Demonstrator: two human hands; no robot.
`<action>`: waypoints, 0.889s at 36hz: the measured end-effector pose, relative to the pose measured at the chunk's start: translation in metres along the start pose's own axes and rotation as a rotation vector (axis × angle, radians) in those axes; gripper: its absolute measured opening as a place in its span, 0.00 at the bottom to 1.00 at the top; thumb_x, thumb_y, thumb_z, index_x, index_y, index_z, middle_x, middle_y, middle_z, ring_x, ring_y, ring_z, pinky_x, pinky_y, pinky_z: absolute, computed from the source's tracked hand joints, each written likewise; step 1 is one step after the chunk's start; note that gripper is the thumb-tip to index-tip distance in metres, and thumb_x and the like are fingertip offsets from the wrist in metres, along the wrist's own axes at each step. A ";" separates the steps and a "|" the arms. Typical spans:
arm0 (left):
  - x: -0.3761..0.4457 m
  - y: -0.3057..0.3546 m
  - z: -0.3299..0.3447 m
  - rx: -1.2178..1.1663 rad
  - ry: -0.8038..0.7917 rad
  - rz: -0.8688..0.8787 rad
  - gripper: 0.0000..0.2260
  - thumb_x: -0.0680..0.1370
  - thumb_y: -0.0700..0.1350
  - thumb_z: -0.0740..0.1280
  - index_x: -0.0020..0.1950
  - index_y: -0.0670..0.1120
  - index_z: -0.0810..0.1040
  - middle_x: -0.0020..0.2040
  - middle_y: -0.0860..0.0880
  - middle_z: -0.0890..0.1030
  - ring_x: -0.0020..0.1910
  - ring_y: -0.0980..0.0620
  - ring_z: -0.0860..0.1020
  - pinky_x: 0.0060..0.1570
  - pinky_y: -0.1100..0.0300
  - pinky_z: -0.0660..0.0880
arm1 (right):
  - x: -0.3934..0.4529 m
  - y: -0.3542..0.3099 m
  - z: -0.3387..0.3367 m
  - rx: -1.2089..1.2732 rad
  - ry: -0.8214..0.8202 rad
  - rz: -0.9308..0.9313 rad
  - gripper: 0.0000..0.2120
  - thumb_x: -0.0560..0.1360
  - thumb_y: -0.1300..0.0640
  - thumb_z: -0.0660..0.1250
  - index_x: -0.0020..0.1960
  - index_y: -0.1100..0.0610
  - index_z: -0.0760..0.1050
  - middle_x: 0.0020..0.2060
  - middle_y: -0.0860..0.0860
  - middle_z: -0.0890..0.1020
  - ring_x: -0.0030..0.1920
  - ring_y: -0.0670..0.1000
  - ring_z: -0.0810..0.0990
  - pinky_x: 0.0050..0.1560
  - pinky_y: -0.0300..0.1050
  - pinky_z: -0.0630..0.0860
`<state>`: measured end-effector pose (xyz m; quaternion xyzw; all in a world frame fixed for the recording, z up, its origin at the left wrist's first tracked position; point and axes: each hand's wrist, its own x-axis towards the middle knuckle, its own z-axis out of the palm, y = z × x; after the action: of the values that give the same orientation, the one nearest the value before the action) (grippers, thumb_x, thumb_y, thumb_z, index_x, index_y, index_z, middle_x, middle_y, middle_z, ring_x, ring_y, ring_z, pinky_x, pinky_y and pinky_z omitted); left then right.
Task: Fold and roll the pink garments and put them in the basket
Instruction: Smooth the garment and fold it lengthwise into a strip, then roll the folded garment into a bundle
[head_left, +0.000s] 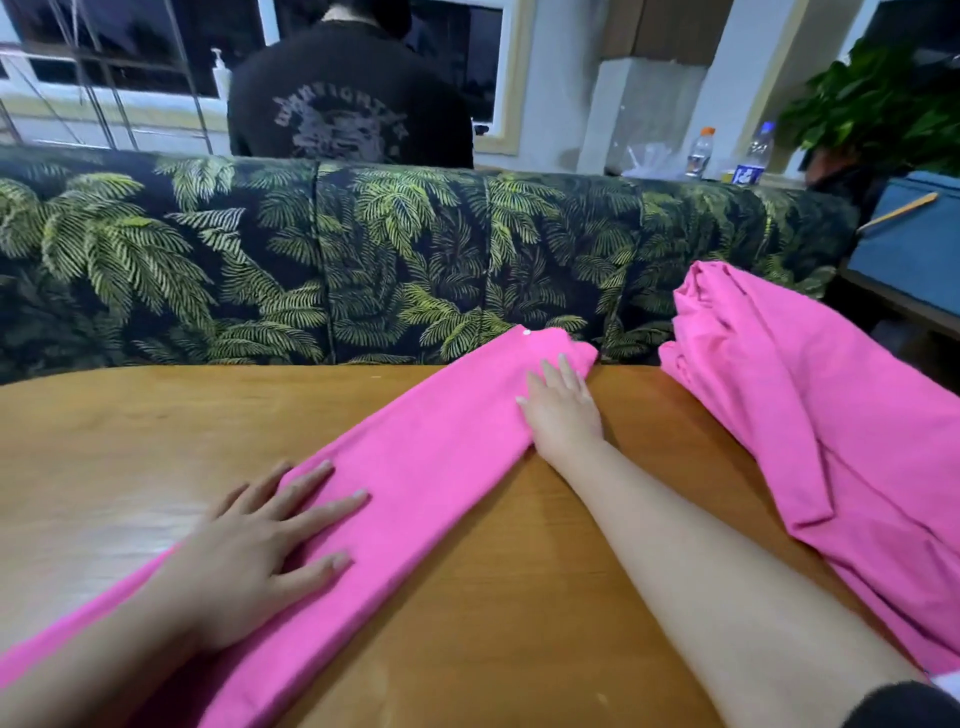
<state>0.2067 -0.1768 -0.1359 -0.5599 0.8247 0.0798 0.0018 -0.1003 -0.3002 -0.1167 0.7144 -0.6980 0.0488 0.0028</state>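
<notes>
A pink garment (426, 447), folded into a long narrow strip, lies diagonally across the wooden table (104, 447), from the near left corner to the far edge. My left hand (260, 545) lies flat on its near half with fingers spread and straight. My right hand (563, 410) presses flat on its far end, near a small white button. A second pink garment (810, 415) lies loosely crumpled at the table's right side, apart from both hands. No basket is in view.
A sofa back with a palm-leaf print (311, 260) runs along the table's far edge. A person in a dark printed shirt (348, 104) sits behind it, facing away. Bottles (701, 153), a plant (883, 104) and a blue box (914, 244) stand at the back right.
</notes>
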 end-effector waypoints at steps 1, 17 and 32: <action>0.002 0.003 -0.001 0.002 -0.005 -0.020 0.34 0.57 0.79 0.25 0.64 0.81 0.35 0.74 0.64 0.35 0.75 0.56 0.36 0.74 0.53 0.41 | -0.009 -0.013 -0.002 0.060 0.004 -0.009 0.25 0.83 0.48 0.50 0.76 0.58 0.58 0.77 0.56 0.54 0.78 0.55 0.45 0.76 0.51 0.44; 0.048 0.045 0.005 -0.042 0.113 -0.358 0.23 0.80 0.64 0.45 0.76 0.67 0.48 0.80 0.52 0.48 0.77 0.40 0.47 0.72 0.39 0.48 | -0.133 -0.127 0.003 0.151 -0.189 -0.072 0.29 0.84 0.49 0.48 0.78 0.62 0.45 0.78 0.56 0.46 0.77 0.55 0.39 0.75 0.52 0.37; -0.114 -0.012 0.012 -0.063 -0.018 -0.149 0.42 0.60 0.77 0.30 0.74 0.69 0.47 0.79 0.56 0.45 0.78 0.53 0.44 0.75 0.52 0.46 | -0.295 -0.174 -0.008 0.196 -0.222 -0.650 0.24 0.83 0.56 0.50 0.78 0.59 0.53 0.78 0.53 0.53 0.78 0.50 0.46 0.75 0.48 0.37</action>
<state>0.2590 -0.0739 -0.1388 -0.6189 0.7777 0.1102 -0.0025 0.0665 -0.0010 -0.1188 0.8971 -0.4221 0.0343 -0.1262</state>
